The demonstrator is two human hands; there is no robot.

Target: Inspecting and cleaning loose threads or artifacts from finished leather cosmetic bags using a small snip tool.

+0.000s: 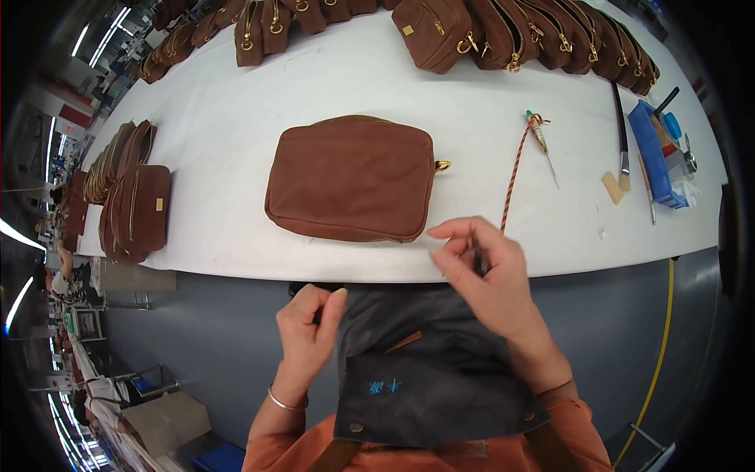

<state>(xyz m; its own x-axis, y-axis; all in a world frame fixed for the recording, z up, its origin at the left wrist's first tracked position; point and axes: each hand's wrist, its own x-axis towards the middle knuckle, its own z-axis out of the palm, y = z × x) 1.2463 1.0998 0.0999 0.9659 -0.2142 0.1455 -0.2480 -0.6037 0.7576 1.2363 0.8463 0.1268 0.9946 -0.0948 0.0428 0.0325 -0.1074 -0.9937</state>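
Note:
A brown zip bag (350,179) lies on its side on the white table in front of me, with a gold-coloured ring at its right end. Just off its lower right corner is my right hand (491,275), its last fingers curled round a small dark tool (478,258) that is mostly hidden in the palm. The thumb and forefinger of that hand are apart and do not touch the bag. Below the table edge, in front of my dark apron (425,393), my left hand (311,318) is closed with its thumb upward; whatever it may hold is hidden.
Brown bags (503,35) with gold zips line the table's far side, and more bag pieces (138,200) are stacked at left. To the right are an awl (539,134) with a striped cord (515,177), a brush (623,149) and a blue tray (654,161) of tools.

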